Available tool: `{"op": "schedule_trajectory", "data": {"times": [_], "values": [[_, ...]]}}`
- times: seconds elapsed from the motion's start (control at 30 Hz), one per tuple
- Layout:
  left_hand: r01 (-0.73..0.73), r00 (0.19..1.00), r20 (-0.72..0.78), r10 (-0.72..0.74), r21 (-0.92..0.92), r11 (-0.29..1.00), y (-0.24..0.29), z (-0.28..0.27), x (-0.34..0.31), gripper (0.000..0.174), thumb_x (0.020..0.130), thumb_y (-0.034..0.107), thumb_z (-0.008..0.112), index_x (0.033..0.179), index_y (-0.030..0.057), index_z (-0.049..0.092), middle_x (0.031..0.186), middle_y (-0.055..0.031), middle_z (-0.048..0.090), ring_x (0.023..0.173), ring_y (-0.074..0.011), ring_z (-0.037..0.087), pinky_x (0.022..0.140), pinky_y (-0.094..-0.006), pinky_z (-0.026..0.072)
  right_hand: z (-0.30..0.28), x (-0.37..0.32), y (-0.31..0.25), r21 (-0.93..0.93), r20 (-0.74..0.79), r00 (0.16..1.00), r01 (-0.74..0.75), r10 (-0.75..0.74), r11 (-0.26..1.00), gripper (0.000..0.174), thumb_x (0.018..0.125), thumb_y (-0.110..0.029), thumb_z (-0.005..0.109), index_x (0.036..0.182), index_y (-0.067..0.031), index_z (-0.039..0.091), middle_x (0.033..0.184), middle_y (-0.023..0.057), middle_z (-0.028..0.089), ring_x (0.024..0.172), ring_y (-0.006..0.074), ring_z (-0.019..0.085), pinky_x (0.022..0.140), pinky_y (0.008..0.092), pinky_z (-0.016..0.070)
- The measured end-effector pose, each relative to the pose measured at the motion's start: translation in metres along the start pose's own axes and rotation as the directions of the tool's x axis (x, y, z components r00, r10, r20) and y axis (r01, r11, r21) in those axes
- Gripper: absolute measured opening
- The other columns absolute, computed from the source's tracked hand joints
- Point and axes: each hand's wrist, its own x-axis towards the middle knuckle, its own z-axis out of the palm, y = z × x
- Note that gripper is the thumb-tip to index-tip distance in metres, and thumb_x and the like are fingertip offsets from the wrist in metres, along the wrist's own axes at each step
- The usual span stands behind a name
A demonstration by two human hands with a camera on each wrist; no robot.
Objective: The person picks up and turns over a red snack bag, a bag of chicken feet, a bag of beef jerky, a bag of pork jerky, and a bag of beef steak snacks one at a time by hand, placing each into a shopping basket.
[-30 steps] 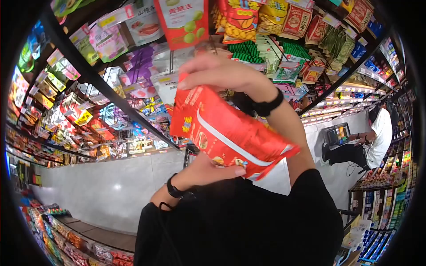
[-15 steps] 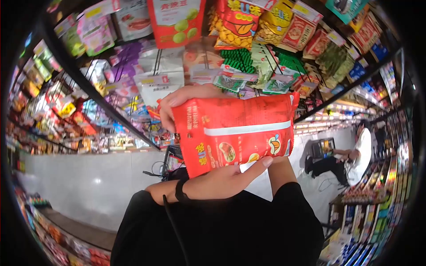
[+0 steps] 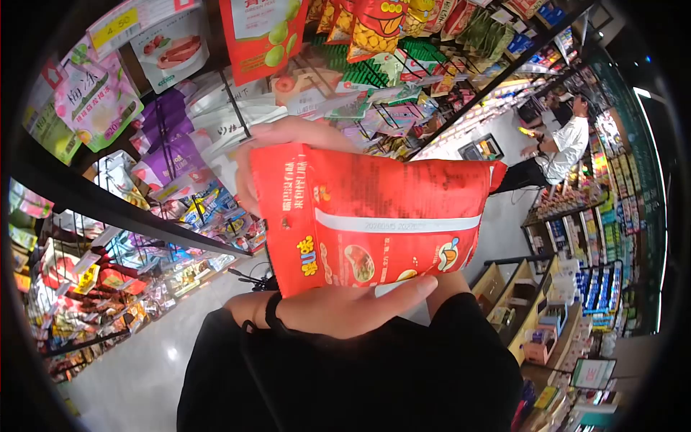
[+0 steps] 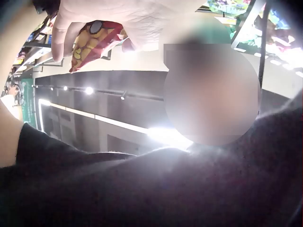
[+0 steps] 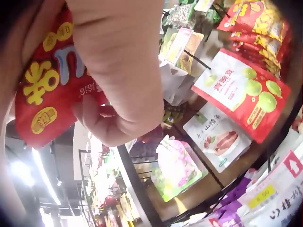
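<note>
A red snack bag [image 3: 392, 194] lies across both hands in the head view, its back with a white printed strip facing up. My left hand [image 3: 345, 309] holds its near edge from below, thumb stretched along the edge and other fingers hidden under it. Behind the bag's left end, my right hand [image 3: 288, 140] grips the far corner. The right wrist view shows the curled fingers of that hand [image 5: 118, 71] against the front of the bag [image 5: 52, 99], which has yellow lettering. Part of the bag [image 4: 87, 47] shows yellow pieces below my left hand [image 4: 113, 19] in the left wrist view.
Hanging snack packets fill the rack ahead, among them a red green-pea pouch [image 3: 266, 39] and a white pouch [image 3: 171, 50]. A black rack bar [image 3: 129, 209] runs along the left. A person in a white shirt [image 3: 565, 147] is at the right, near more shelves [image 3: 515, 288].
The bag has swung from a slant to nearly level. My right hand has moved from above its left end to behind it. The head view has turned, bringing more right-hand shelves into sight.
</note>
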Motion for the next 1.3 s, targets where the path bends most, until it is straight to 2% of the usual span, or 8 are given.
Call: {"op": "schedule_trajectory", "data": {"times": [0.1,0.2,0.4,0.63,0.7,0.9,1.03,1.3], "values": [[0.088,0.995,0.073,-0.069,-0.298,0.95,0.004,-0.011,-0.017,0.034,0.101,0.017,0.065,0.132,0.0042,0.062,0.125,-0.0046,0.067,0.111,-0.0151,0.065,0.091,-0.0315,0.0522,0.021,-0.014,0.001,0.007,-0.135,0.99,0.033,-0.032,0.999,0.042,0.097,-0.038,0.061,0.114,-0.0008,0.051,0.119,0.0169,0.06,0.104,0.0253,0.061,0.092,0.0372,0.0509],[-0.181,0.983,-0.008,0.183,-0.222,0.958,0.006,-0.024,-0.026,0.033,0.102,0.013,0.063,0.133,0.0026,0.061,0.126,-0.0038,0.066,0.112,-0.0129,0.063,0.092,-0.0311,0.0513,0.045,-0.041,0.005,0.012,-0.312,0.947,0.084,-0.076,0.996,0.045,0.096,-0.039,0.063,0.118,-0.0008,0.051,0.121,0.017,0.059,0.105,0.0257,0.061,0.092,0.0377,0.0513],[-0.101,0.989,0.062,0.136,-0.397,0.912,-0.032,-0.067,-0.018,0.048,0.106,0.025,0.059,0.146,0.002,0.047,0.134,-0.0079,0.062,0.123,-0.0149,0.057,0.103,-0.0321,0.0479,0.087,-0.063,0.022,-0.051,-0.599,0.765,0.261,-0.238,0.964,0.053,0.095,-0.04,0.065,0.126,-0.0006,0.05,0.126,0.0174,0.057,0.108,0.0267,0.061,0.093,0.0387,0.0521],[0.185,0.969,-0.069,-0.238,-0.437,0.88,-0.069,-0.099,0.009,0.062,0.109,0.054,0.036,0.142,0.0045,0.052,0.127,-0.0068,0.065,0.11,-0.0132,0.065,0.091,-0.0282,0.0527,0.064,-0.045,0.016,-0.273,-0.687,0.555,0.4,-0.468,0.875,0.058,0.096,-0.033,0.068,0.141,-0.003,0.045,0.129,0.0136,0.057,0.113,0.0243,0.061,0.096,0.0382,0.0529],[0.196,0.967,-0.022,-0.252,-0.565,0.802,-0.131,-0.114,0.026,0.061,0.107,0.053,0.039,0.142,0.0058,0.053,0.125,-0.01,0.065,0.104,-0.0159,0.067,0.079,-0.0269,0.0509,0.04,-0.038,0.013,-0.437,-0.777,0.348,0.301,-0.525,0.847,0.049,0.101,-0.021,0.063,0.143,-0.0047,0.044,0.129,0.0106,0.058,0.115,0.0202,0.06,0.099,0.0362,0.0514],[-0.201,0.9,-0.42,0.115,-0.167,0.965,-0.137,-0.118,0.069,0.069,0.102,0.039,0.058,0.151,-0.0037,0.035,0.148,-0.023,0.049,0.135,-0.0301,0.051,0.108,-0.0417,0.043,-0.051,-0.049,-0.041,-0.801,-0.598,0.094,-0.056,-0.796,0.596,0.066,0.099,-0.008,0.065,0.157,-0.0018,0.034,0.145,0.0097,0.051,0.124,0.0142,0.054,0.103,0.029,0.0465],[-0.238,0.769,-0.459,0.444,0.439,0.866,-0.1,-0.142,0.129,0.072,0.097,0.033,0.065,0.147,-0.0091,0.035,0.145,-0.0326,0.048,0.134,-0.0412,0.051,0.107,-0.0464,0.045,-0.085,-0.054,-0.086,-0.825,-0.545,0.144,-0.271,-0.826,0.497,0.073,0.095,-0.014,0.072,0.155,0.003,0.035,0.151,0.0159,0.047,0.125,0.0202,0.055,0.102,0.0303,0.047],[-0.1,0.813,-0.484,0.323,0.43,0.897,-0.067,-0.157,0.21,0.078,0.092,0.036,0.07,0.149,-0.005,0.034,0.142,-0.0309,0.053,0.13,-0.0421,0.055,0.106,-0.0442,0.0457,-0.128,-0.049,-0.118,-0.866,-0.264,0.147,-0.472,-0.953,0.167,0.088,0.092,-0.022,0.076,0.158,0.0071,0.024,0.162,0.0247,0.03,0.149,0.0288,0.032,0.121,0.0383,0.0259]]}}
